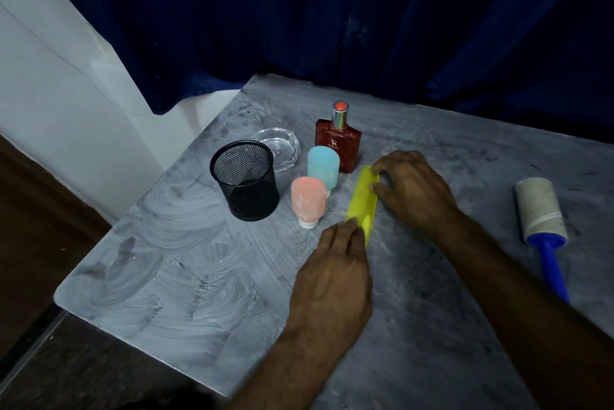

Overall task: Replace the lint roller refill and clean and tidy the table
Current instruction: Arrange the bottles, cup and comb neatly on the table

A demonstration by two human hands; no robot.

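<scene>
1. The right hand (pixel 413 188) pinches the far end of the yellow piece (pixel 362 200), its fingers (pixel 385 167) curled over the rim. This is probably to steady or shift it on the worktop (pixel 166 276).
2. The left hand (pixel 335 270) covers the near end. Its back hides whether it grasps or only presses, so I cannot tell.
3. The lint roller (pixel 540 207) lies untouched, well apart to the right. Its roll looks grey and used, so the swap seems still to do.
4. The cup (pixel 246 180), ashtray (pixel 282 147) and bottles stand grouped, likely to free wiping room.
5. No refill is in view, and dim light hides what the yellow piece is.
</scene>
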